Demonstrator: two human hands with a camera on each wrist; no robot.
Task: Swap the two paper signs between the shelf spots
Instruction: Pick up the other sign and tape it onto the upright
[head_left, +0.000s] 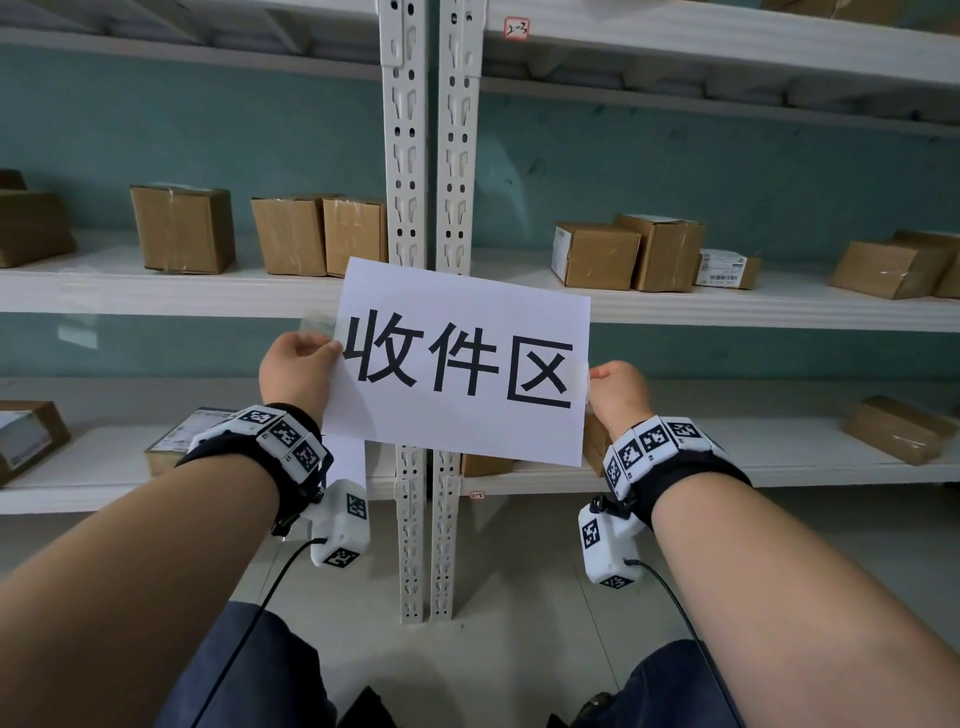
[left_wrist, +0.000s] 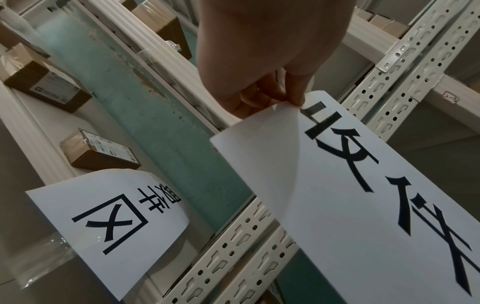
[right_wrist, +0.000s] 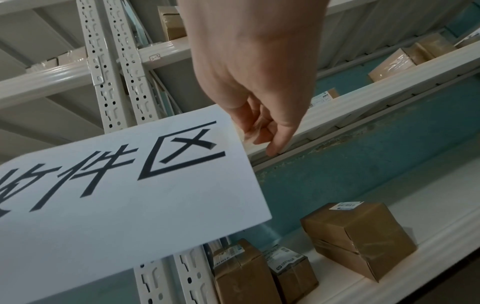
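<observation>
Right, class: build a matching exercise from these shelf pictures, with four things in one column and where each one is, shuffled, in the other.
Things:
1. 收件区 sign
2. second paper sign
3. left hand
4. right hand

Places:
A. pinches the held sign's right edge
B. hangs from the lower shelf's edge
C. held up before the shelf posts
D. pinches the held sign's left edge

Pairs: 1-C, 2-B, 3-D, 4-A

White metal shelves carry taped cardboard boxes.
</observation>
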